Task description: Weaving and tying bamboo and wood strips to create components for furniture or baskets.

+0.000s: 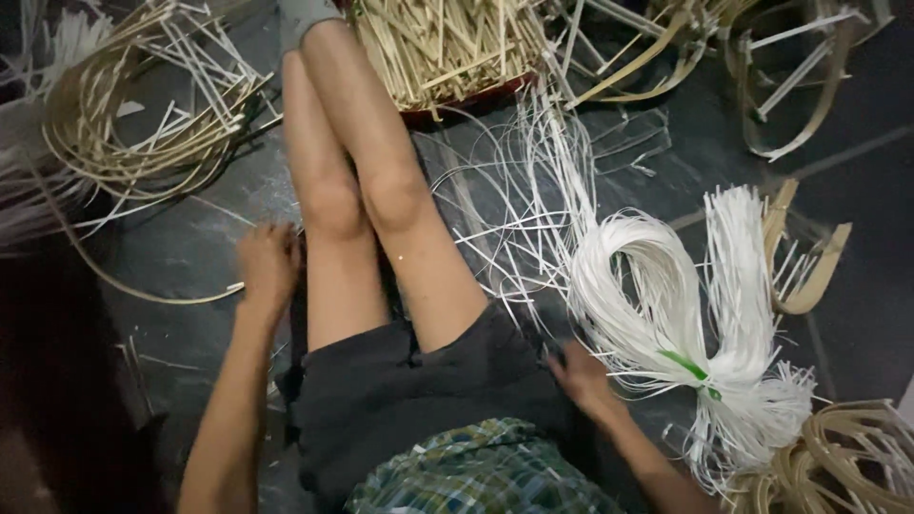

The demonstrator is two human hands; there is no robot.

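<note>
**A:** What's the grip doing from where you sit?

**B:** I see the right hand [583,379] flat on the floor [190,247], fingers loose, holding nothing, I think; blur makes it hard. The white strip bundle [657,305] lies just to its right, long axis running away up-frame. Left hand [267,266] rests by the knee, well apart, its fingers blurred, so I can't tell.

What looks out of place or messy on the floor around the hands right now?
Loose white strips lie scattered across the dark floor beside the tied white bundle, splayed every way. The right hand rests near them.
</note>
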